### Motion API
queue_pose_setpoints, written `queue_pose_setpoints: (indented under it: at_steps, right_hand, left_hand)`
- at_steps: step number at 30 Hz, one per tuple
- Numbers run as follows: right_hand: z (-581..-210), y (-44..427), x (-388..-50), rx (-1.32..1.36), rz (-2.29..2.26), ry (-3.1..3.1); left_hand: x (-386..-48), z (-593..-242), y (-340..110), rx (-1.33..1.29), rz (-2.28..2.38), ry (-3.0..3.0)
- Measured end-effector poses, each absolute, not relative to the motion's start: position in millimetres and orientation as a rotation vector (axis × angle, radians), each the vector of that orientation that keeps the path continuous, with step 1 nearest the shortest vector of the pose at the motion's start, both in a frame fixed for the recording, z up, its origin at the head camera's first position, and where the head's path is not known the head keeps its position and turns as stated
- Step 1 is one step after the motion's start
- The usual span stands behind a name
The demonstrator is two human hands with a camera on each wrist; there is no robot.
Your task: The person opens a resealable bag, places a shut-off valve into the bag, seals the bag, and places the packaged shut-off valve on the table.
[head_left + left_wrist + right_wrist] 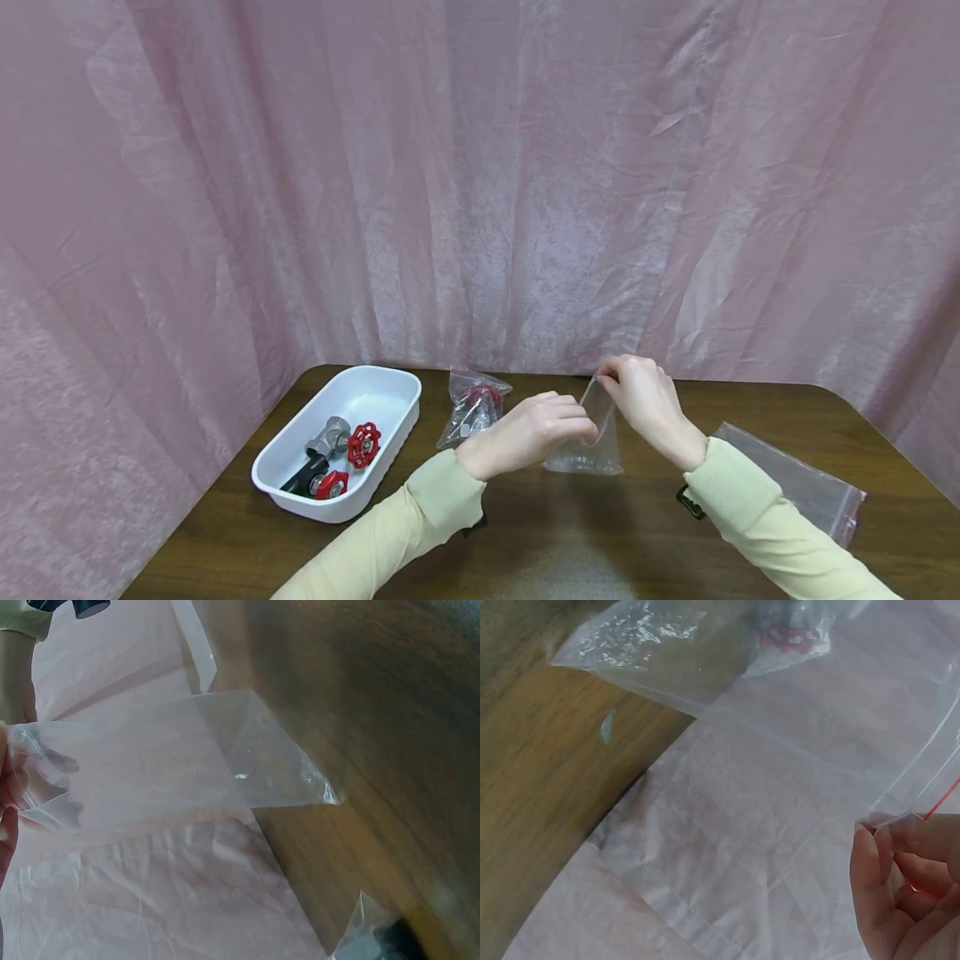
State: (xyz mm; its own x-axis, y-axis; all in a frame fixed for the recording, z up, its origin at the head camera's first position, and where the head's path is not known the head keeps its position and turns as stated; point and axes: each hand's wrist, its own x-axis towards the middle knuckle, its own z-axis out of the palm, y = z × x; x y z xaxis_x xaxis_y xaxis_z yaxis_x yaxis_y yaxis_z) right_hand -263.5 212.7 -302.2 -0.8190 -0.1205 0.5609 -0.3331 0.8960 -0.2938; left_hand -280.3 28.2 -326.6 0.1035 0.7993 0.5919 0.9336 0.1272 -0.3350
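A clear plastic bag point(583, 457) hangs upright between the two hands, its bottom edge at the tabletop; it looks empty. The left hand point(531, 429) pinches its upper edge on the left, and the right hand point(647, 402) pinches the top on the right. In the left wrist view the bag point(165, 761) stretches out from the left hand's fingers point(7, 795). The right wrist view shows the right hand point(907, 885) with thumb and fingers closed on the bag's rim, near a red line along the seal.
A white tray point(375, 385) at the left holds metal and black valves with red handwheels point(363, 445). Behind the left hand lies a filled clear bag point(480, 407) with a red-wheeled part. Flat clear bags point(795, 479) lie at the right, partly under the right sleeve. A pink curtain point(480, 183) hangs behind the table.
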Motion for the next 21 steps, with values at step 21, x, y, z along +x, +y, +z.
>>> queue_pose_setpoints:
  at_steps: [21]
  right_hand:
    - [-299,247,-258,0.803,0.735,-2.339]
  left_hand:
    - [-293,-329,29,-1.613,-0.596,-1.977]
